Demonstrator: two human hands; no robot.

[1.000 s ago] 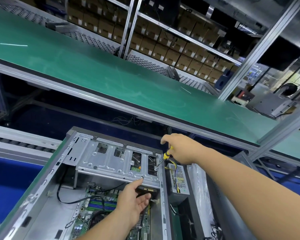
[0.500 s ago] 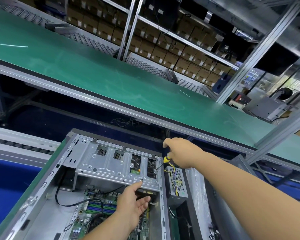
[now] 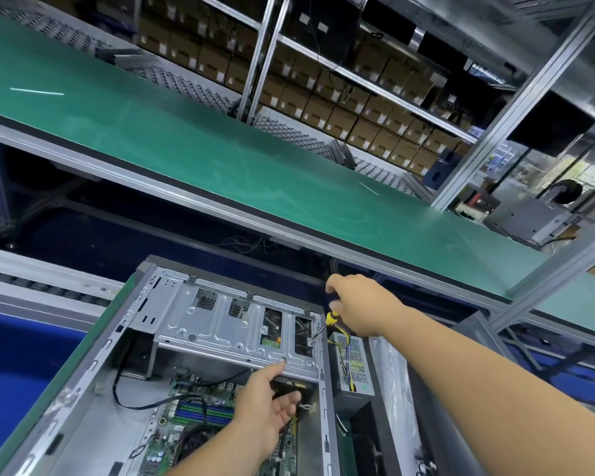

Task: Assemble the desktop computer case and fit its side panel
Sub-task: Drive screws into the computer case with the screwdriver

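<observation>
Landmark: the drive cage (image 3: 227, 333), a silver perforated metal bracket across the upper part of the open computer case (image 3: 83, 389).
Computer case: lies on its side at the bottom of the view, its open face up and no side panel on it; the drive cage spans its far end.
Right hand (image 3: 361, 305): at the right end of the drive cage, fingers clenched round the yellow-and-black handle of a screwdriver (image 3: 323, 326).
Screwdriver: slants down and left from the right hand; its tip meets the right edge of the drive cage.
Left hand (image 3: 268, 410): just below the near edge of the drive cage, released and grasping nothing; the thumb reaches up to touch that near edge, and the other fingers spread loosely beneath it.
Motherboard (image 3: 193, 420): inside the case, below the drive cage, green with blue memory slots; a black cable (image 3: 131, 396) loops across it from the left.
Power supply (image 3: 352, 364): just right of the drive cage, a grey box with a mesh face and a bundle of yellow and black wires.
Green conveyor belt (image 3: 220, 156): well beyond the drive cage, running across the view.
Cardboard boxes (image 3: 340, 108): stacked on shelving beyond that belt.
</observation>
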